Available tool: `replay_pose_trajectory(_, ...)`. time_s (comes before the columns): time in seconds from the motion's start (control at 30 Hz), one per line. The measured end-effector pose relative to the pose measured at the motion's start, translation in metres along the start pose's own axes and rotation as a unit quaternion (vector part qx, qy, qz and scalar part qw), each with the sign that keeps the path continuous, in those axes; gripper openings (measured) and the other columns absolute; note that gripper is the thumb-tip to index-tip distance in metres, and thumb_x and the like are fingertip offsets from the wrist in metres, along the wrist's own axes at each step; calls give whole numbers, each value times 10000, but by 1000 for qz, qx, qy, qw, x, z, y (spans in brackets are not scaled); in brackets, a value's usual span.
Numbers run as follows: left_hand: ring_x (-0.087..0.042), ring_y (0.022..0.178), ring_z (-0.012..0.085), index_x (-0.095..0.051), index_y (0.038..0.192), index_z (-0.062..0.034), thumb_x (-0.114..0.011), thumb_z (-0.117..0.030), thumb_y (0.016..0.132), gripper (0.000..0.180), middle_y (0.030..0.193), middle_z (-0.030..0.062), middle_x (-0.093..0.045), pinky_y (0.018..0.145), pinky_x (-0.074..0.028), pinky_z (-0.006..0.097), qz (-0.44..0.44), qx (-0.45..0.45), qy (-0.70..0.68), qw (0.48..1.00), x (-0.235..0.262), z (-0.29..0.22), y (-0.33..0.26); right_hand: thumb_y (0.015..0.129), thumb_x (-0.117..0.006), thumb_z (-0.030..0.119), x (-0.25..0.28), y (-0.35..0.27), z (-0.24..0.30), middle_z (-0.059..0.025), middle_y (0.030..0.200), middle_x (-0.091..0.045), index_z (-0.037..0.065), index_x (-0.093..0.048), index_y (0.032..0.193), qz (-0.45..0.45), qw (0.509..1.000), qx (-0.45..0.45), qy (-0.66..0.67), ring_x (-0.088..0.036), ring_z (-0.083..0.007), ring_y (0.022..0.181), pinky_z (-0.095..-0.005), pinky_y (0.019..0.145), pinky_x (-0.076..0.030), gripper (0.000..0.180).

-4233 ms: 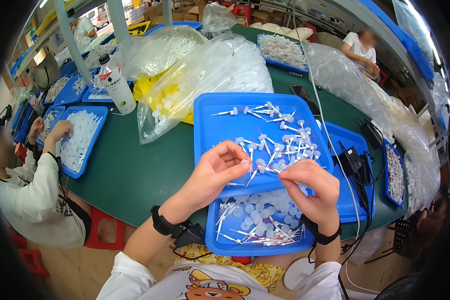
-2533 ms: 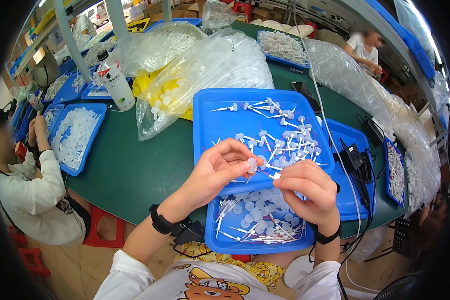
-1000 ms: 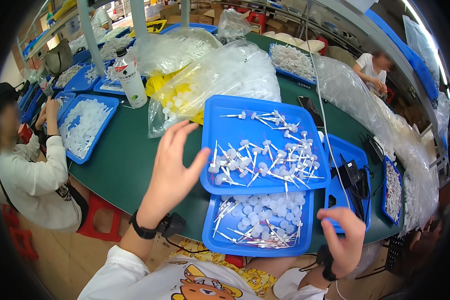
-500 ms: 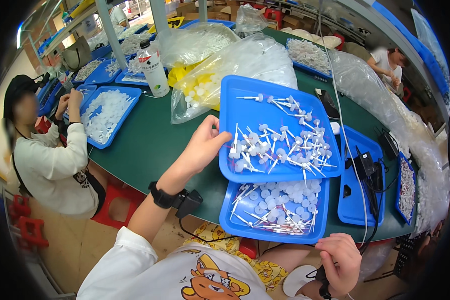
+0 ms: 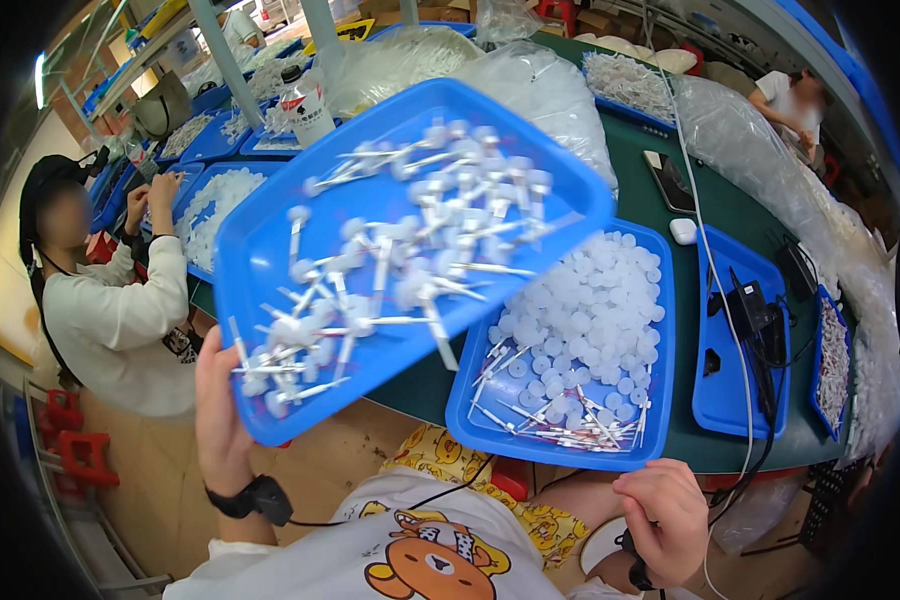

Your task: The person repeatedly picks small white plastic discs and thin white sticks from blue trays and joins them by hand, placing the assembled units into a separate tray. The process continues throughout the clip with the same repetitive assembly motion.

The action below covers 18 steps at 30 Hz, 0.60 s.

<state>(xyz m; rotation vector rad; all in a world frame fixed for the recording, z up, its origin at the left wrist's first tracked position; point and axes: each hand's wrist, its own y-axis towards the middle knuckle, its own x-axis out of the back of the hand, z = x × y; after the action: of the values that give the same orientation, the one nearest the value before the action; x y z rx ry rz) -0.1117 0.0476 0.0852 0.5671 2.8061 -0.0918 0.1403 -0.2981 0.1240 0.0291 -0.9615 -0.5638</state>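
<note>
Left hand (image 5: 218,410) grips one blue rectangular plastic tray (image 5: 270,240) of white disc-tipped sticks (image 5: 380,265) (uncountable), tilted, off green bench (image 5: 415,390). Right hand (image 5: 670,515) half-curled, can't tell if holding, near second blue plastic tray (image 5: 560,458).

This looks like a small-parts assembly workshop: a large green table (image 5: 725,210) carries shallow blue trays (image 5: 570,458) of loose white pieces (image 5: 600,300), with bulky clear plastic sacks (image 5: 770,165) along it. A co-worker (image 5: 120,300) sits at one side (a second person (image 5: 790,110) across, to the right), and red plastic stools (image 5: 88,455) stand on the floor (image 5: 160,470).
</note>
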Motion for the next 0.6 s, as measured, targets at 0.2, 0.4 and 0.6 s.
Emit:
replay_pose_trajectory(0.2, -667, 925, 138, -540, 1191, 19, -537, -64, 948, 257, 1089, 98, -669, 822, -558, 284, -112, -18, 83, 990, 92, -19, -68, 789, -688, -16, -22, 16, -8, -106, 880, -704, 3, -688, 924, 27, 998, 41, 34, -675, -274, 828, -428, 854, -507, 136)
replay_pose_trajectory(0.4, -662, 884, 126, -551, 1149, -2, -543, -34, 953, 199, 1065, 84, -670, 792, -557, 270, -195, 15, 64, 979, 92, 13, -101, 798, -701, 3, -33, 25, -5, -96, 879, -704, 11, -688, 917, 41, 997, 56, 46, -669, -266, 815, -417, 850, -506, 120)
replay_pose_trajectory(0.6, -707, 960, 234, -512, 1214, 7, -544, -121, 1007, 245, 1147, 156, -661, 734, -623, 358, -108, 97, 51, 988, 31, 45, -90, 798, -703, -1, -42, 20, -3, -97, 874, -703, 15, -692, 921, 45, 996, 51, 56, -669, -268, 816, -416, 849, -503, 125)
